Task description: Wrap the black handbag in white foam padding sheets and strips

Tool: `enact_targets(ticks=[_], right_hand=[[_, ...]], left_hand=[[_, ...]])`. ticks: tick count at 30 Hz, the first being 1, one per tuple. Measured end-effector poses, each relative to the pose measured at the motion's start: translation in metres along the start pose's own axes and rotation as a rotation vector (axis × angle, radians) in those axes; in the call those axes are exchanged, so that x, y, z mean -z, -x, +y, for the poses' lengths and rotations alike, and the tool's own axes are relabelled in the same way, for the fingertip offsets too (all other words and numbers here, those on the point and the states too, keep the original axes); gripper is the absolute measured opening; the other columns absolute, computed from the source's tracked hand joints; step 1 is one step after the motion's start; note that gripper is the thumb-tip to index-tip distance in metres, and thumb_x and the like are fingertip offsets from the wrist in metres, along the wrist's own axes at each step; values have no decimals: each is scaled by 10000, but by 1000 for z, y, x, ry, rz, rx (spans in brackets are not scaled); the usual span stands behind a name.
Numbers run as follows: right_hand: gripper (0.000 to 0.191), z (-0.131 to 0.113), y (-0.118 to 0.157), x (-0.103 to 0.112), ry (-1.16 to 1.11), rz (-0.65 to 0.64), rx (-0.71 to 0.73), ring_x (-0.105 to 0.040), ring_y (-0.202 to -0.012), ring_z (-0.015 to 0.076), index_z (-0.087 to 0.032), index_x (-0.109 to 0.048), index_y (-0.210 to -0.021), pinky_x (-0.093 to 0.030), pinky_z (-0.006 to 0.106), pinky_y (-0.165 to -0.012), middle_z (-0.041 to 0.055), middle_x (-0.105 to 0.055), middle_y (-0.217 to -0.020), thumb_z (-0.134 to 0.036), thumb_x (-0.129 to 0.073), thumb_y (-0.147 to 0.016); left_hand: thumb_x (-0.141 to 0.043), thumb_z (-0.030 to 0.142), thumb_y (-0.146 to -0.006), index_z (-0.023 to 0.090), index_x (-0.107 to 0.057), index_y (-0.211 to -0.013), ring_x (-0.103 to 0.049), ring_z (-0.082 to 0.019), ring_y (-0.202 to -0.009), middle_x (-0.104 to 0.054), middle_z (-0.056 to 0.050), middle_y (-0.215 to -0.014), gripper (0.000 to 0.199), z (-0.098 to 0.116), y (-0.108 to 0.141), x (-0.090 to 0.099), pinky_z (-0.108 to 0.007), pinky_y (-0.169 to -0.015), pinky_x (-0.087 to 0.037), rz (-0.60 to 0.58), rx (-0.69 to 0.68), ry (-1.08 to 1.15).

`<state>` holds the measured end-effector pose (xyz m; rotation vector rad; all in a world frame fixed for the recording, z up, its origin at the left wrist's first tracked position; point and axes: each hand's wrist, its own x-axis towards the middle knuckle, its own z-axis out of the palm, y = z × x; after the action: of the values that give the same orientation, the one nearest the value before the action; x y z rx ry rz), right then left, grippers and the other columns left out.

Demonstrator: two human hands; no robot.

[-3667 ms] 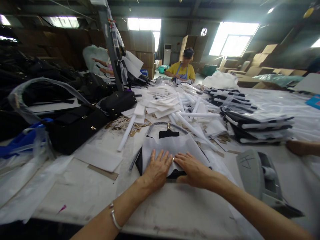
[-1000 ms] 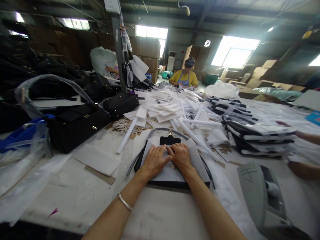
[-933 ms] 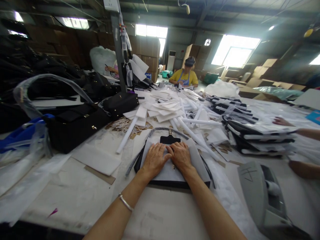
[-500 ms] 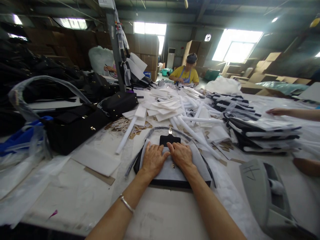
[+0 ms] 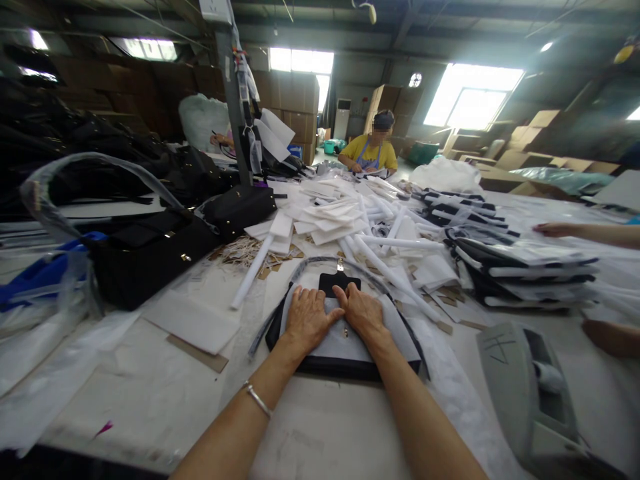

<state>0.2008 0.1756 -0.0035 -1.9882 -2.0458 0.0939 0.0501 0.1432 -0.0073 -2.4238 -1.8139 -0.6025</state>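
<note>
matt black bag (image 5: 345,365), soft white wrap (image 5: 345,343)

Both bare forearms reach forward from the bottom edge and converge toward the middle, the left one carrying a thin silver bangle at the wrist. The left hand (image 5: 308,318) lies palm down with its fingers spread flat and pointing away. The right hand (image 5: 364,311) lies palm down just beside it, fingers extended, the two hands nearly touching at the thumbs.
</note>
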Motion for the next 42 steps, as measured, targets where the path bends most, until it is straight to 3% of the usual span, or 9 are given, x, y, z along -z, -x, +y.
enact_targets(ticks=[5,8,13,17,20,23,30,35,42], right_hand=[[550,10,-7,-16,-246,280,-60,-582,-1179,329,-102,-461,-1366,-459,437,-930,215,-593,-1292,-448,-505,-940],[701,16,-13,-22,-353,292,-71,-491,-1296,358,-67,-364,-1448,-421,472,-1006,252,-479,-1430,-425,-566,-880],[755,21,-16,-14,-614,257,-136,-650,-1040,302,-136,-391,-1459,-500,419,-874,155,-671,-1167,-526,-592,-845],[450,21,-9,2,-809,245,-9,-661,-895,241,-264,-670,-1167,-511,368,-809,50,-704,-931,-533,-368,-970],[435,18,-2,10,-791,242,119,-653,-902,228,-295,-718,-844,-499,354,-838,40,-698,-893,-503,-361,-981],[298,13,6,13,-723,297,236,-649,-966,215,-272,-664,-768,-479,355,-922,27,-715,-969,-460,-496,-926],[234,10,10,15,-615,201,345,-676,-905,181,-286,-663,-1075,-527,296,-852,-1,-724,-975,-275,-622,-844],[270,18,6,36,-412,120,519,-676,-925,159,-286,-696,-1036,-524,253,-831,-13,-719,-1001,-142,-570,-845],[387,24,46,55,-387,-50,588,-627,-1189,193,-256,-666,-1207,-483,352,-1043,34,-675,-1276,-94,-534,-880]], left_hand=[[-390,562,-970,95,-632,-1102,-600,-299,-1071,-687,-158,-1038,542,0,0,-1,-518,-1118,-298,-15,6,2],[-397,468,-992,89,-617,-1150,-602,-298,-1077,-691,-157,-1069,466,0,1,-1,-513,-1122,-302,-2,-7,-7],[-434,348,-982,96,-574,-1213,-613,-298,-1074,-690,-152,-1094,369,1,2,0,-513,-1123,-315,35,-16,-3],[-422,244,-958,98,-582,-1095,-641,-276,-999,-692,-140,-975,256,-1,0,-2,-466,-1124,-331,75,49,37],[-337,94,-917,128,-562,-1047,-664,-250,-912,-689,-104,-865,262,-4,-1,-5,-448,-1100,-358,85,88,29],[-337,28,-857,128,-544,-1054,-675,-243,-874,-691,-98,-830,302,-6,-2,-8,-443,-1086,-369,89,103,25],[-403,92,-856,132,-567,-1046,-672,-250,-924,-710,-107,-864,254,-4,-1,-4,-450,-1117,-342,93,92,55],[-387,78,-853,174,-587,-962,-672,-247,-941,-716,-100,-894,247,-5,-1,-3,-466,-1124,-331,108,104,98],[-345,72,-874,183,-596,-906,-666,-252,-950,-701,-106,-862,277,-7,-3,-2,-463,-1130,-329,117,145,173]])
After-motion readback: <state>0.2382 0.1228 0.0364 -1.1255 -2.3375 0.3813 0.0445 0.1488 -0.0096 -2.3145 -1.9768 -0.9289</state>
